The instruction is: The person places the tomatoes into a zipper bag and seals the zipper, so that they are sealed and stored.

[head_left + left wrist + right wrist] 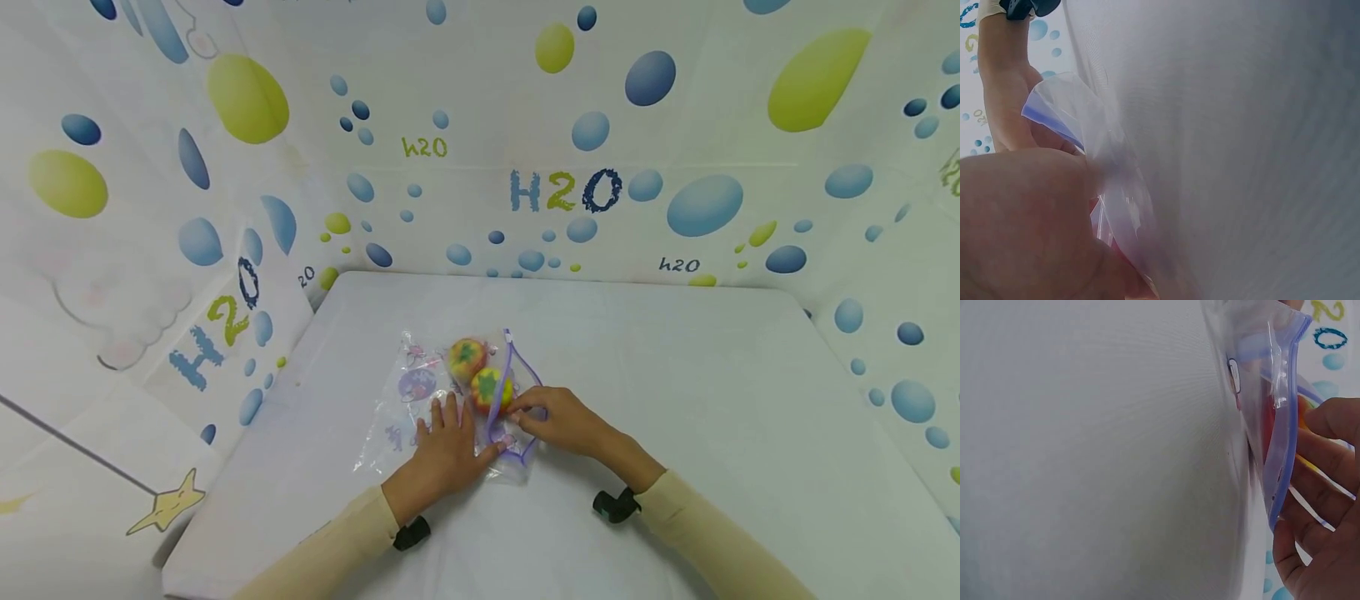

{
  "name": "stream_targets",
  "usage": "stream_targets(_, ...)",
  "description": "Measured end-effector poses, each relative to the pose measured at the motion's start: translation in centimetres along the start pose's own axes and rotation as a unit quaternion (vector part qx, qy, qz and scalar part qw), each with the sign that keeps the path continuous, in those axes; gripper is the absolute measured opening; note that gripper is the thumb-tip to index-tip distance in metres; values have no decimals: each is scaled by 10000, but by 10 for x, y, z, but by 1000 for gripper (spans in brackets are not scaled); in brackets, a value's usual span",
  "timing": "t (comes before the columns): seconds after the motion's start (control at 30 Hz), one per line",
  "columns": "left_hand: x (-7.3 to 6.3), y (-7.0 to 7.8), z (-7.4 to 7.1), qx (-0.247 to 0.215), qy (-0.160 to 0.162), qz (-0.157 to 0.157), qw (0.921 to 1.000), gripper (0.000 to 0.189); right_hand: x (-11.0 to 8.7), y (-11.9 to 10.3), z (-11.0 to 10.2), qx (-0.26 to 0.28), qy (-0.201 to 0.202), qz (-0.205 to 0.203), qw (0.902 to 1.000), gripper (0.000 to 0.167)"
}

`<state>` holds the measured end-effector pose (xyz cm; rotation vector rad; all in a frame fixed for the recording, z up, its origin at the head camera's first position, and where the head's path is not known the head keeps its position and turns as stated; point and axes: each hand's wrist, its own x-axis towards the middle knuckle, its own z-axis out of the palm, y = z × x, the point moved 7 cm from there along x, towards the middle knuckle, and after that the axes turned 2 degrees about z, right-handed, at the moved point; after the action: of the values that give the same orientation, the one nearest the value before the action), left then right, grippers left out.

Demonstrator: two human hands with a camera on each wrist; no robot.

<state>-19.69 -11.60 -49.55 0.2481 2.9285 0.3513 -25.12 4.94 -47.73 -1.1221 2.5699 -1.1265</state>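
Observation:
A clear zip bag (390,417) with printed pictures and a purple zip strip (497,408) lies on the table, its mouth spread toward the right. Two round red-and-yellow fruits with green star-shaped tops show at it: a farther fruit (467,358) and a nearer fruit (491,392). My left hand (446,458) rests on the bag with fingers spread and thumb out. At the mouth, my right hand (558,421) grips the nearer fruit's edge with bent fingers and thumb. In the right wrist view, those fingers (1325,494) reach behind the purple rim.
A white-covered table (675,367) extends around the bag, widest on the right. Behind it hangs a white curtain (480,83) with blue and green dots. Black wrist cameras sit under both sleeves, such as the right camera (617,506).

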Motion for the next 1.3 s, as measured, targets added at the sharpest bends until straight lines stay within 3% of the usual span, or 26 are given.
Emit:
stream_targets(0.43,1,1,-1,85,-2,2,10000,99,-1,-5,-3,-146,99,-178,9997,19)
stream_targets(0.97,0,0,-2,-87,18,-15,10000,105,-6,-4,-11,-158,144,171,9996,16)
stream_targets(1.3,2,-1,-8,6,6,41,10000,102,-15,8,-24,-290,196,370,9987,18)
